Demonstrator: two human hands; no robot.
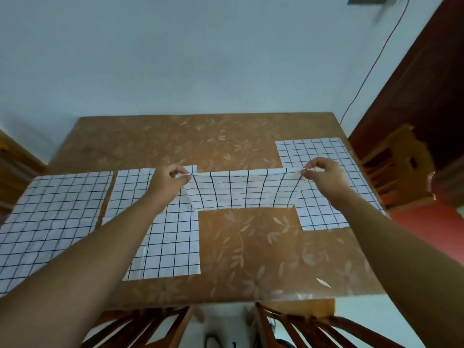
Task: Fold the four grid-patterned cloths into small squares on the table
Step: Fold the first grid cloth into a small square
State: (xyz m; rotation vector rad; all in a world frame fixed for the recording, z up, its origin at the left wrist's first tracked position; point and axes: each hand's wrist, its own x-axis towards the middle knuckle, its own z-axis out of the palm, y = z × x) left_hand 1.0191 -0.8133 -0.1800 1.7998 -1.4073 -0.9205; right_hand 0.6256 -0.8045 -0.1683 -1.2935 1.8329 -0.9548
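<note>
Lifted cloth (pixel 242 189) | corners pinched: left hand (pixel 168 180), right hand (pixel 324 172) | leftmost cloth (pixel 50 217) cropped

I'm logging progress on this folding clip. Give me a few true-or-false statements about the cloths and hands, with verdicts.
1. The left hand and right hand both pinch the held cloth. True.
2. The held cloth lies flat on the table. False: its top edge is raised and stretched between the hands.
3. The left cloth, middle cloth and right cloth lie spread on the table. True.
4. A cloth hangs over a chair. False: all four cloths are on or above the table.
</note>
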